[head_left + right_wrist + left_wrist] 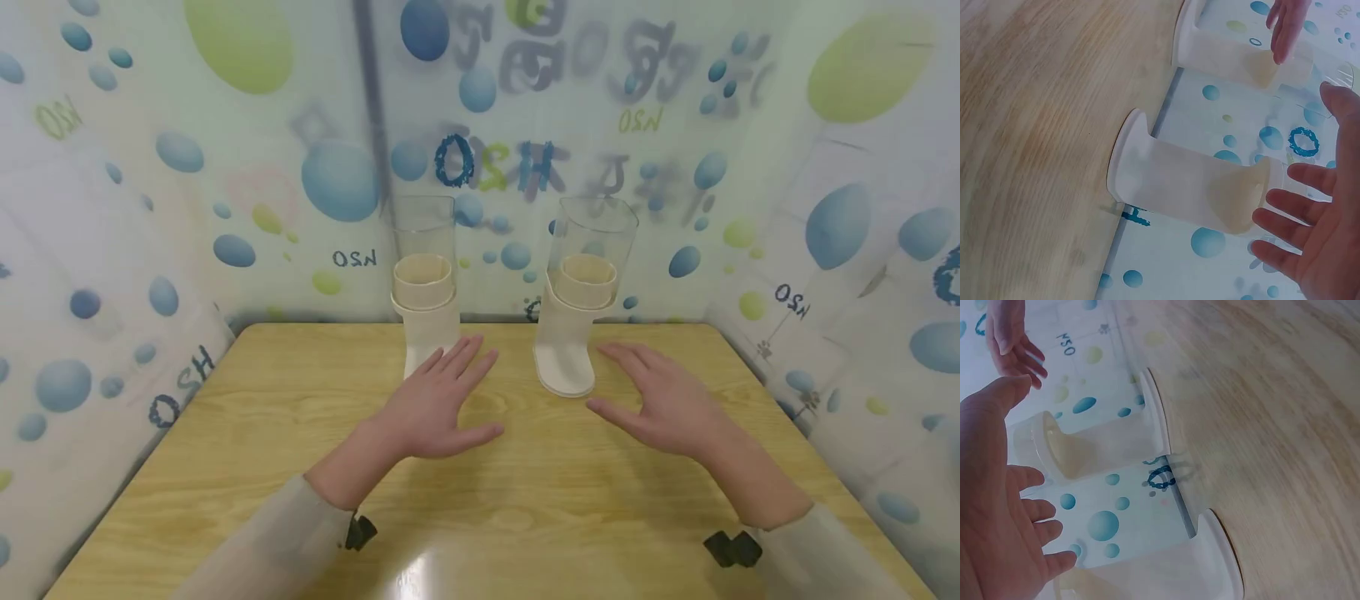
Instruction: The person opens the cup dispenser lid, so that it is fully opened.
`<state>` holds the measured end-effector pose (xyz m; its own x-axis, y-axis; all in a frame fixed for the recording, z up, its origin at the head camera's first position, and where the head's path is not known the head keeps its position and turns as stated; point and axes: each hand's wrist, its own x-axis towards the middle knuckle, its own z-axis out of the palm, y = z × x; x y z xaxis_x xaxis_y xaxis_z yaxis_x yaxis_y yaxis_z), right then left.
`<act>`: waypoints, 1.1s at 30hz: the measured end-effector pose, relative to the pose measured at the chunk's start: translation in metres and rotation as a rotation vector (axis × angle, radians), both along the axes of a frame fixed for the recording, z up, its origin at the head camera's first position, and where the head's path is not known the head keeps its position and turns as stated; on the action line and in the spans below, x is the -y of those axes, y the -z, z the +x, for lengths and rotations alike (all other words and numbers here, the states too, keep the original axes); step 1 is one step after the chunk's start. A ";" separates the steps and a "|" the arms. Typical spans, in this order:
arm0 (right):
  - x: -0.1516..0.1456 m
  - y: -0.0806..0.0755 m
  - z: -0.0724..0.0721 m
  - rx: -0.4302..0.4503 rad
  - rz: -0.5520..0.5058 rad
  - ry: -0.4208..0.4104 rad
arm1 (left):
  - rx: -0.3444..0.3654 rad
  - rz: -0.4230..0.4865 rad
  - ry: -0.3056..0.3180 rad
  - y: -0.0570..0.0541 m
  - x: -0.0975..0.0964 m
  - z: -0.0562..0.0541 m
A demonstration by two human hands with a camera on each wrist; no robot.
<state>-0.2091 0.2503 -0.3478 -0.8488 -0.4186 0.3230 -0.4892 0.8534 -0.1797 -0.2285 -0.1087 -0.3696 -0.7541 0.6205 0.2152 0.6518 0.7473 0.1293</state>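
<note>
Two white stands, each with a clear open-topped container above a cream ring-shaped holder, stand upright side by side at the back of the table. My left hand (431, 408), fingers spread, is in front of the left stand (425, 321) and hides part of its foot. To the right of the right stand (566, 367) is my right hand (667, 404), fingers extended and thumb apart. Both hands hold nothing. In the right wrist view the right fingers (1294, 206) overlap the holder of the nearer stand (1185, 181); whether they touch it I cannot tell.
The light wood-grain table (525, 508) ends at a curtain (285, 242) printed with blue and green drops and mirrored lettering. Similar printed sheets enclose the left and right sides. Dark square pieces (733, 549) are fixed at both sleeve cuffs.
</note>
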 end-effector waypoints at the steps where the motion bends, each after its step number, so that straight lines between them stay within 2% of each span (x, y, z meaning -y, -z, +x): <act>1: 0.000 -0.002 -0.002 0.000 -0.003 0.000 | 0.002 0.005 0.001 -0.002 -0.001 -0.002; 5: -0.002 -0.006 -0.007 0.002 -0.016 0.004 | 0.027 0.022 0.006 -0.006 -0.003 -0.008; 8: -0.004 -0.009 -0.012 -0.030 -0.047 0.006 | 0.032 0.033 0.012 -0.007 -0.005 -0.013; 14: -0.008 -0.018 -0.021 -0.239 -0.174 -0.046 | 0.002 0.083 0.045 -0.009 -0.011 -0.023; 17: -0.008 -0.021 -0.026 -0.294 -0.199 -0.082 | -0.004 0.108 0.061 -0.009 -0.015 -0.028; 21: -0.009 -0.019 -0.024 -0.310 -0.194 -0.092 | -0.004 0.123 0.081 -0.007 -0.020 -0.031; 26: -0.011 -0.023 -0.025 -0.289 -0.193 -0.071 | 0.006 0.152 0.061 -0.006 -0.026 -0.036; 30: -0.012 -0.040 -0.029 -0.226 -0.232 -0.003 | 0.071 0.176 0.041 -0.011 -0.036 -0.043; 33: -0.014 -0.059 -0.039 -0.214 -0.319 0.041 | 0.141 0.223 0.025 -0.020 -0.049 -0.055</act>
<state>-0.2485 0.2641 -0.2883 -0.7618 -0.2360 0.6033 -0.5115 0.7906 -0.3366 -0.2832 -0.0602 -0.3495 -0.7711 0.5888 0.2425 0.6339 0.6738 0.3797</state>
